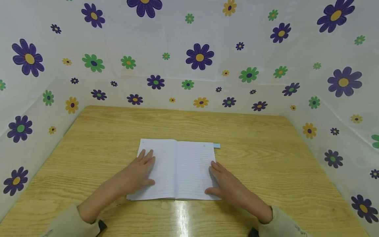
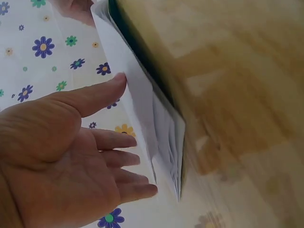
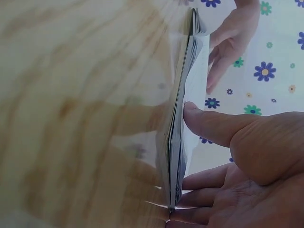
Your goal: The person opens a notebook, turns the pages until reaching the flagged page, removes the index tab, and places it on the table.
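Note:
An open notebook with ruled white pages lies flat on the wooden table, its fold running away from the person. A light blue tab sticks out at the far right edge. My left hand rests on the left page near its outer edge, fingers extended and thumb apart. On the other side, my right hand touches the right page's outer edge with fingers straight and the thumb on the page. In the right wrist view, the notebook's stacked page edges show beside the right hand's fingers.
The wooden table extends around the notebook on all sides. A white sheet with printed flowers stands behind the table and along both sides. Light reflects off the tabletop near the person.

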The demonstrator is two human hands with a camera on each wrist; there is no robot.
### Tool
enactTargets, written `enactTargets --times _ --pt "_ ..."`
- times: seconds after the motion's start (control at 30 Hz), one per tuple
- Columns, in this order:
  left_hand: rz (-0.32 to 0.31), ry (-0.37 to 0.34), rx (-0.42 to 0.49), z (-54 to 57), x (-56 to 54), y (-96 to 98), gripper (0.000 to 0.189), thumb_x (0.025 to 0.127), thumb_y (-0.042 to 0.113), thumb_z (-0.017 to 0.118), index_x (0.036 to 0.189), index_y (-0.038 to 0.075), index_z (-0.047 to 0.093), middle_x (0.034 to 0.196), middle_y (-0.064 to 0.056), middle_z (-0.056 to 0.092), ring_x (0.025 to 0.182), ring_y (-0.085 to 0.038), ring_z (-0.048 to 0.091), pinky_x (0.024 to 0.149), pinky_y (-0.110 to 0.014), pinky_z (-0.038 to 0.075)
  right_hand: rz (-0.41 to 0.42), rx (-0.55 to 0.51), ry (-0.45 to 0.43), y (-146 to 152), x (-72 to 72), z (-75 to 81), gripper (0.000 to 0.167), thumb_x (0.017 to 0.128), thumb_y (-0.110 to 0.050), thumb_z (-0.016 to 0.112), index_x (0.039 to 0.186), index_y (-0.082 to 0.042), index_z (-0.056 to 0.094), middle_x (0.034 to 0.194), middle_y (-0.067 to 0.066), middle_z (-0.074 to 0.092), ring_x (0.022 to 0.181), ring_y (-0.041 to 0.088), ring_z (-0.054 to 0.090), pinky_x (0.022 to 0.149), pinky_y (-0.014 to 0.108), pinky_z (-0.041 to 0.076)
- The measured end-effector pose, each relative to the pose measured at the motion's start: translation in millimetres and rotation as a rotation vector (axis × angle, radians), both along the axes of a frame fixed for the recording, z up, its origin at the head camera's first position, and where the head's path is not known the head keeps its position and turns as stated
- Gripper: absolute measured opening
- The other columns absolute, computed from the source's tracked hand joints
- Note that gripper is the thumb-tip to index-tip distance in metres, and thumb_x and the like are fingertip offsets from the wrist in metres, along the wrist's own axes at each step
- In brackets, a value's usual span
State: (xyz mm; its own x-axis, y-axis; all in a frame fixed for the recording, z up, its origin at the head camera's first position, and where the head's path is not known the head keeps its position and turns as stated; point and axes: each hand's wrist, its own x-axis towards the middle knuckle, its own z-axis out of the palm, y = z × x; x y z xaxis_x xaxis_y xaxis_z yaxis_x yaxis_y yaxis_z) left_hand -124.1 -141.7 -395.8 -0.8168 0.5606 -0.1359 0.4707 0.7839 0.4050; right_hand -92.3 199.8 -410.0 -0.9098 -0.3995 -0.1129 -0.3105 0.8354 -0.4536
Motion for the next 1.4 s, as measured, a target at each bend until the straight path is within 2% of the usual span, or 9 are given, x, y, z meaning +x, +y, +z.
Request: enactTargets --times 0.13,0.27,0.47,0.57,0.73,1.03,1.27,1.4 --pt "-0.047 0.023 0.006 -0.2 2.6 10.6 0.071 0.101 0.025 0.069 0.153 -0.012 0.037 0.165 -0.03 0.022 0.152 -0.052 0.015 0.12 -0.064 0.021 -0.001 0.001 0.001 0.4 0.0 0.4 0.081 0.087 -0.027 0.085 0.146 0.015 0.047 0.159 0.031 0.036 0.149 0.047 0.03 0.118 0.058 0.03" --pt "-0.065 -0.004 0.009 -4.0 4.2 20.1 0.075 0.103 0.035 0.065 0.155 -0.01 0.036 0.165 -0.029 0.02 0.152 -0.051 0.014 0.12 -0.064 0.019 0.008 0.002 0.006 1.0 0.0 0.4 0.081 0.088 -0.028 0.085 0.145 0.015 0.047 0.158 0.031 0.036 0.149 0.047 0.03 0.118 0.058 0.03" --pt "-0.098 -0.023 0.003 -9.1 5.0 25.8 0.088 0.099 0.052 0.065 0.16 -0.003 0.031 0.167 -0.028 0.016 0.153 -0.051 0.011 0.118 -0.069 0.02 0.013 0.006 -0.007 1.5 -0.2 0.8 0.081 0.089 -0.029 0.083 0.146 0.014 0.046 0.159 0.031 0.035 0.15 0.047 0.028 0.118 0.059 0.029" --pt "-0.113 -0.019 0.007 -8.6 5.5 27.0 0.091 0.097 0.054 0.066 0.162 0.001 0.029 0.168 -0.027 0.014 0.154 -0.049 0.01 0.118 -0.07 0.019 0.016 0.005 -0.014 1.9 -0.4 1.3 0.081 0.09 -0.03 0.082 0.147 0.014 0.046 0.16 0.031 0.033 0.151 0.046 0.027 0.118 0.06 0.029" --pt "-0.134 -0.014 -0.016 -7.0 5.5 27.9 0.092 0.096 0.054 0.066 0.161 -0.001 0.031 0.167 -0.027 0.015 0.154 -0.049 0.011 0.117 -0.072 0.018 0.021 0.005 -0.021 2.2 -0.2 2.3 0.081 0.09 -0.03 0.082 0.147 0.014 0.045 0.16 0.031 0.033 0.151 0.046 0.027 0.118 0.06 0.029" --pt "-0.078 -0.057 -0.092 -10.4 2.2 19.2 0.097 0.093 0.055 0.071 0.159 -0.004 0.031 0.167 -0.026 0.017 0.153 -0.05 0.011 0.117 -0.072 0.017 0.016 0.004 -0.039 1.6 0.0 4.6 0.08 0.09 -0.029 0.082 0.147 0.014 0.045 0.16 0.031 0.032 0.151 0.046 0.026 0.119 0.061 0.028" --pt "-0.037 -0.078 -0.097 -10.0 0.4 2.7 0.102 0.09 0.055 0.074 0.157 -0.009 0.031 0.166 -0.03 0.018 0.151 -0.055 0.012 0.115 -0.073 0.019 0.021 0.018 -0.034 0.2 -0.6 4.9 0.079 0.09 -0.028 0.082 0.146 0.015 0.046 0.159 0.032 0.034 0.15 0.048 0.027 0.119 0.06 0.028" --pt "-0.016 -0.091 -0.086 -9.6 -0.6 -6.9 0.105 0.088 0.053 0.076 0.155 -0.014 0.031 0.164 -0.034 0.018 0.15 -0.058 0.011 0.117 -0.069 0.023 0.01 0.014 -0.04 -1.0 -0.1 6.9 0.079 0.089 -0.028 0.083 0.146 0.015 0.047 0.159 0.032 0.034 0.15 0.049 0.026 0.119 0.06 0.028"
